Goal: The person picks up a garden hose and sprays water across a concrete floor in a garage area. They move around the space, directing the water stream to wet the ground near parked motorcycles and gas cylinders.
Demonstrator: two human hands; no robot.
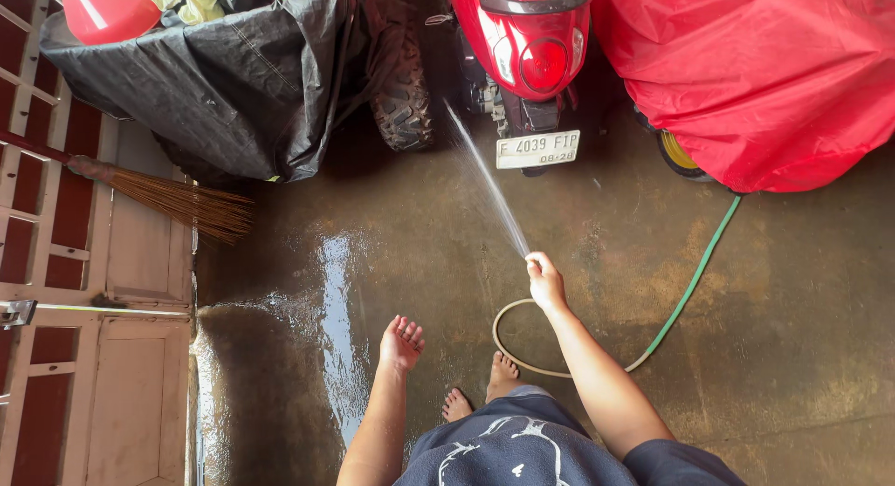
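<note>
standing barefoot on the wet concrete floor (746,355), the person looked straight down, and the near action was all in the hands. the right hand (544,281) was clamped tight around the end of the hose (685,295), fingers curled shut with the thumb pressed over the opening, and the arm was stretched forward and slightly left, elbow nearly straight. the left hand (401,342) held nothing: fingers spread loosely apart, palm down, arm hanging forward above the floor beside the bare feet (480,388). the hose looped in a pale ring on the floor just behind the right hand, then ran off as a green line to the right. from the gripped end a thin water jet (485,178) shot up and away at a slant. a shiny puddle (336,300) lay left of the feet. farther out, the jet reached toward the red scooter (531,48), parked between a knobbly tyre (403,95) under a black tarp (233,85) and a red cover (764,76). off to the left, a straw broom (177,199) leaned near the pink and red gate (56,262).
</note>
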